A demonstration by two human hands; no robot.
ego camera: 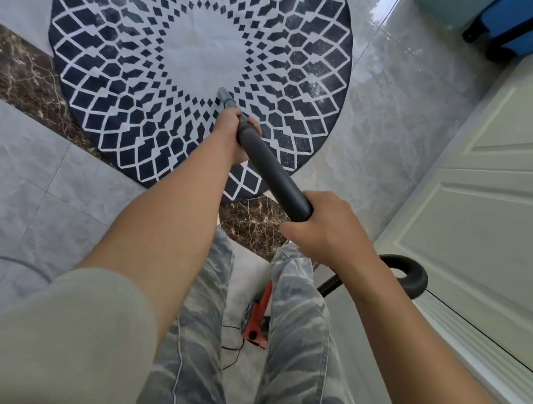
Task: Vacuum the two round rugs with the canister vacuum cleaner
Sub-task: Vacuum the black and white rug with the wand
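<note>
Black wand (270,167) gripped by left hand (232,133) ahead, right hand (326,228) behind; tip on rug (110,64).

Head camera looks steeply down, near hands (329,228).

round rug (199,55): 1 | vacuum wand (273,170): 1 | ribbed hose (410,273): 1 | orange canister (258,322): 1 | thin black cord (233,349): 1 | hands: 2, left hand (233,135) and right hand (328,228) | camouflage trouser legs (299,346): 2 | blue suitcase (529,29): 1 | white panelled door (494,217): 1 | brown marble floor band (21,74): 1 | grey floor tiles (24,169): too cropped to count
</note>
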